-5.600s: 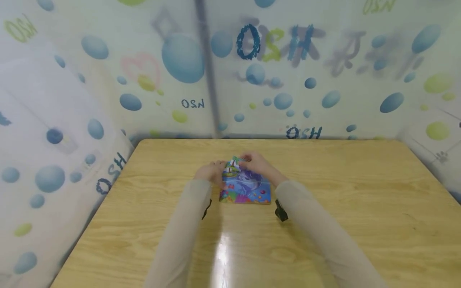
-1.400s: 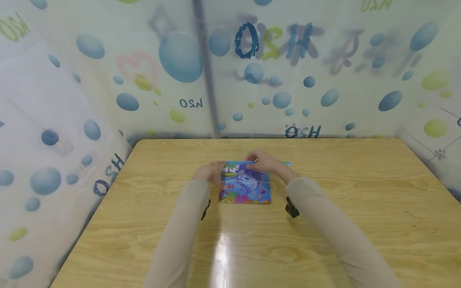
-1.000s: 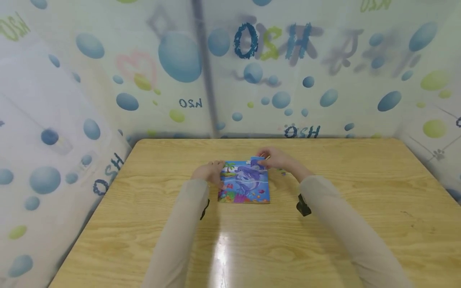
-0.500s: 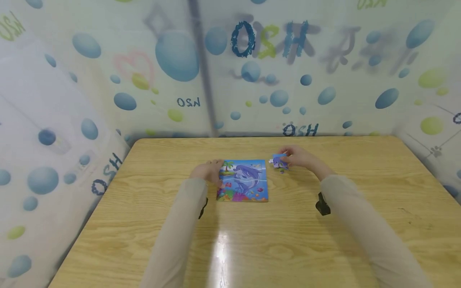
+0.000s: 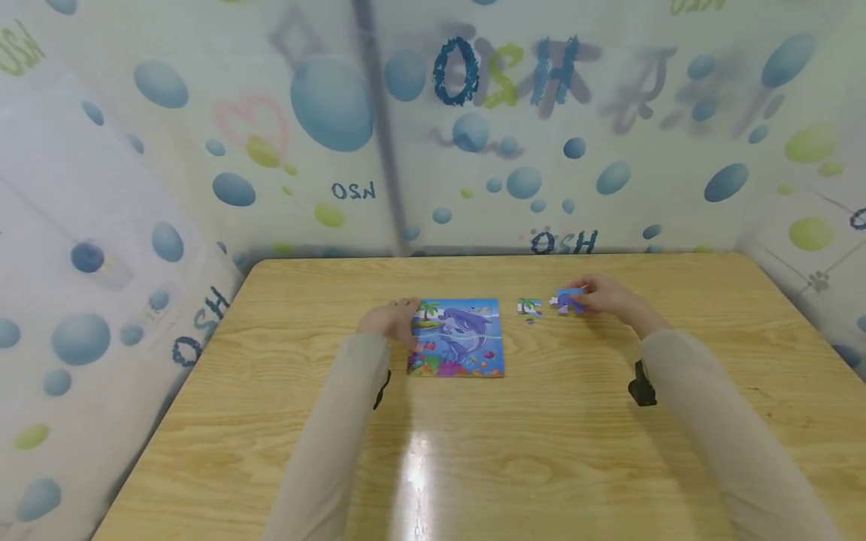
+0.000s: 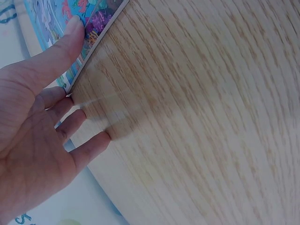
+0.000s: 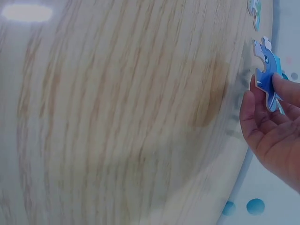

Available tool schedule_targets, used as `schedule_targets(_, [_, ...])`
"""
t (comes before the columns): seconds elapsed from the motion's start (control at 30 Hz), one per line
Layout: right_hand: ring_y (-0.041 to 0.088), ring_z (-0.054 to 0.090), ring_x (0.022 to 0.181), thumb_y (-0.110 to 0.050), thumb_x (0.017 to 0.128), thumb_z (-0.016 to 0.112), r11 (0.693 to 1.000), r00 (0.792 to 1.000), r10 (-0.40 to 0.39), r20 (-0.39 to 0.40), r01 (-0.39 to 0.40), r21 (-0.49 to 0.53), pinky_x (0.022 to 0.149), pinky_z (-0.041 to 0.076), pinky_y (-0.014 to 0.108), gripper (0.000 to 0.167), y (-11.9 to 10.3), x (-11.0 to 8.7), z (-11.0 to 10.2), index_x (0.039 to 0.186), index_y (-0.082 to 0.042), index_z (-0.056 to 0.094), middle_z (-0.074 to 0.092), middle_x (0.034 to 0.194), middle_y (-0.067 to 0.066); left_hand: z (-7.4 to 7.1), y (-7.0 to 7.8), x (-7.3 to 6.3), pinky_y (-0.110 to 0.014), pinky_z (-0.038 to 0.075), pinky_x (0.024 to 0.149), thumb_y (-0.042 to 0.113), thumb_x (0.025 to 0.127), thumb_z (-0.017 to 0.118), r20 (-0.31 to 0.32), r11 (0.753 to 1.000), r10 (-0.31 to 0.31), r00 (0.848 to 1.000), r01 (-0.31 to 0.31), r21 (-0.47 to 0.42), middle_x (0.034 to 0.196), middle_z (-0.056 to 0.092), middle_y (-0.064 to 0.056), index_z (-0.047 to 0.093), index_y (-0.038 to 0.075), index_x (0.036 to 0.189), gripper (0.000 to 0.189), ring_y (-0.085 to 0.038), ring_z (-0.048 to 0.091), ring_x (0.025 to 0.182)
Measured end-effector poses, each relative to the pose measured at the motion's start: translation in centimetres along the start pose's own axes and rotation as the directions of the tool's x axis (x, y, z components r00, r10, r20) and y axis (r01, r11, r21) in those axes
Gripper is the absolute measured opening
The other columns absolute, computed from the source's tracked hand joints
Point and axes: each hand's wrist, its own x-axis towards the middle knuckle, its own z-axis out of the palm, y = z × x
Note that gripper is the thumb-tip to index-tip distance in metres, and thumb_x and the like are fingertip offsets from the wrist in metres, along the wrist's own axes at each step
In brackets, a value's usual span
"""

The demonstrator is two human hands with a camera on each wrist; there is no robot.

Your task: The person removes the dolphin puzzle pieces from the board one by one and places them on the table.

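A square jigsaw puzzle [image 5: 467, 338] with a dolphin and sea picture lies flat on the table. My left hand [image 5: 391, 321] rests at its left side; in the left wrist view the thumb [image 6: 70, 40] lies on the picture and the other fingers extend by its edge. Off to the right, my right hand [image 5: 605, 297] pinches a blue jigsaw piece [image 5: 568, 300] with part of a dolphin on it, held between thumb and fingers just above the table in the right wrist view. A palm-tree jigsaw piece [image 5: 530, 306] lies between the puzzle and that hand.
The wooden table [image 5: 541, 451] reaches back to a white curtain [image 5: 433, 150] printed with blue and green dots and letters. More of this curtain hangs at the left and right sides.
The palm-tree piece has gone from the puzzle's upper left to the table at its right. My right hand has since carried the dolphin piece rightward past it. The left hand stays at the puzzle.
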Motion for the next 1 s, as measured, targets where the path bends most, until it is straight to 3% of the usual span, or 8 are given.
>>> schedule_targets(0.3, [0.007, 0.051, 0.073, -0.01, 0.095, 0.045, 1.0, 1.0, 0.006, -0.005, -0.006, 0.018, 0.063, 0.047, 0.02, 0.038, 1.0, -0.7, -0.9, 0.124, 0.015, 0.042, 0.055, 0.099, 0.017, -0.1, 0.0, -0.1, -0.05, 0.015, 0.115, 0.033, 0.081, 0.069, 0.003, 1.0, -0.001, 1.0, 0.001, -0.014, 0.155, 0.009, -0.01, 0.008, 0.011, 0.148, 0.093, -0.032, 0.007, 0.142])
schedule_targets(0.6, [0.015, 0.052, 0.078, -0.008, 0.093, 0.049, 0.999, 0.999, 0.015, -0.042, -0.016, -0.034, 0.064, 0.048, 0.02, 0.032, 1.6, -0.1, -0.4, 0.117, 0.014, 0.048, 0.055, 0.099, 0.021, 0.2, -0.1, -0.1, -0.05, 0.018, 0.114, 0.032, 0.082, 0.068, -0.001, 1.0, -0.009, 1.0, 0.009, -0.019, 0.155, 0.009, -0.009, 0.008, 0.012, 0.148, 0.091, -0.031, 0.008, 0.142])
schedule_targets(0.7, [0.023, 0.054, 0.085, -0.009, 0.093, 0.05, 0.996, 0.998, -0.001, -0.06, -0.004, -0.086, 0.068, 0.049, 0.025, 0.032, 1.7, 0.0, -0.2, 0.113, 0.015, 0.05, 0.055, 0.1, 0.025, 0.2, -0.2, -0.2, -0.05, 0.016, 0.114, 0.032, 0.081, 0.068, -0.003, 1.0, 0.0, 1.0, 0.0, -0.028, 0.155, 0.008, -0.009, 0.008, 0.011, 0.148, 0.093, -0.032, 0.007, 0.142])
schedule_targets(0.9, [0.025, 0.052, 0.088, -0.01, 0.093, 0.049, 0.991, 0.999, -0.033, -0.036, 0.028, -0.129, 0.073, 0.045, 0.028, 0.029, 2.0, 0.1, 0.1, 0.109, 0.014, 0.052, 0.057, 0.096, 0.021, 0.2, -0.1, -0.4, -0.049, 0.014, 0.115, 0.032, 0.08, 0.07, -0.015, 1.0, 0.013, 1.0, -0.014, -0.027, 0.155, 0.01, -0.01, 0.01, 0.009, 0.148, 0.093, -0.032, 0.009, 0.142])
schedule_targets(1.0, [0.031, 0.051, 0.094, -0.012, 0.094, 0.049, 0.987, 0.999, -0.042, -0.026, 0.037, -0.154, 0.081, 0.046, 0.039, 0.028, 2.0, 0.1, 0.1, 0.109, 0.011, 0.053, 0.055, 0.102, 0.024, 0.1, 0.0, -0.4, -0.047, 0.015, 0.115, 0.033, 0.08, 0.07, -0.015, 1.0, 0.007, 1.0, -0.007, -0.011, 0.154, 0.011, -0.01, 0.01, 0.009, 0.148, 0.093, -0.031, 0.009, 0.142])
